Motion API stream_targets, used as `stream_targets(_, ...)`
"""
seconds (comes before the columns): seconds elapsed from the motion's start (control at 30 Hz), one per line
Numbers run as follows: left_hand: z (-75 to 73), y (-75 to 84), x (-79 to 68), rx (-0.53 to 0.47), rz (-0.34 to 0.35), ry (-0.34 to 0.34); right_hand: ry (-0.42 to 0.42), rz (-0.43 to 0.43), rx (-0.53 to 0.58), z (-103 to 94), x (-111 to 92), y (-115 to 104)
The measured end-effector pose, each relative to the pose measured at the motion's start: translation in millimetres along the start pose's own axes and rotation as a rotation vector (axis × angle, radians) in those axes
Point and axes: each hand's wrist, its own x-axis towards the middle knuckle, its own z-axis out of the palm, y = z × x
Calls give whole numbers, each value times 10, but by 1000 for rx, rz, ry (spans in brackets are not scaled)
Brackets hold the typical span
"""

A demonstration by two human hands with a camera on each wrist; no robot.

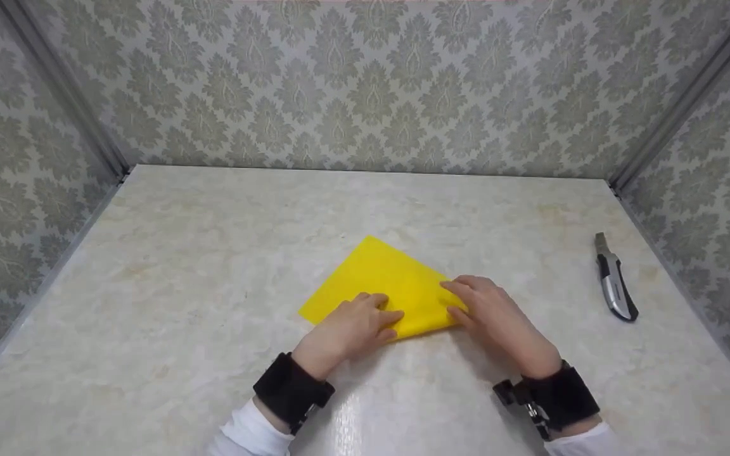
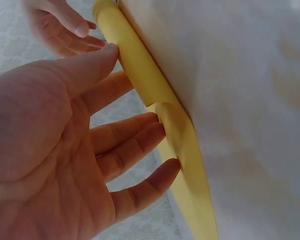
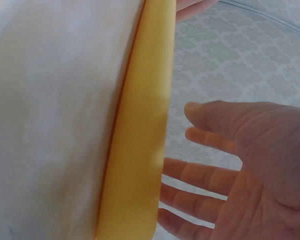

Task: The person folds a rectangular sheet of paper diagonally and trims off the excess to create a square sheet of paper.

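Observation:
A yellow sheet of paper (image 1: 377,269) lies on the table with one corner pointing away from me. Its near edge is folded over, and in the left wrist view the fold (image 2: 140,70) looks rounded, like a loose roll. My left hand (image 1: 353,326) rests on the near left part, with its thumb and fairly straight fingertips touching the paper. At the right corner, my right hand (image 1: 498,313) lays extended fingers on the sheet. The right wrist view shows its thumb (image 3: 210,115) apart from the yellow fold (image 3: 135,140), while the lower fingertips reach the fold's edge.
A utility knife (image 1: 616,282) with a silver and black handle lies at the right side of the pale marbled table (image 1: 181,253). Patterned wall panels (image 1: 371,88) stand behind the table and along both sides. Black bands (image 1: 292,389) are strapped round both wrists.

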Motion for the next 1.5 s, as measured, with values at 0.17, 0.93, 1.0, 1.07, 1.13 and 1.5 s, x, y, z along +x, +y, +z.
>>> stream_targets(0.17, 1, 12, -5, -17, -72, -60, -76, -207, -34, -20, -24, -137)
stream_targets(0.93, 20, -52, 14, -51, -96, -9, -271, -66, 42, 151, -23, -224)
stream_targets(1.0, 27, -60, 11, -39, -95, 4, -287, -51, 57, 157, -19, -225)
stream_targets(1.07, 30, -63, 11, -21, -97, 9, -300, -40, 69, 162, -14, -225)
stream_targets(1.13, 32, -62, 12, -4, -104, 6, -308, -29, 71, 166, -11, -228)
stream_targets(1.5, 17, -77, 32, -22, -125, -32, -294, 4, 88, 143, -8, -212)
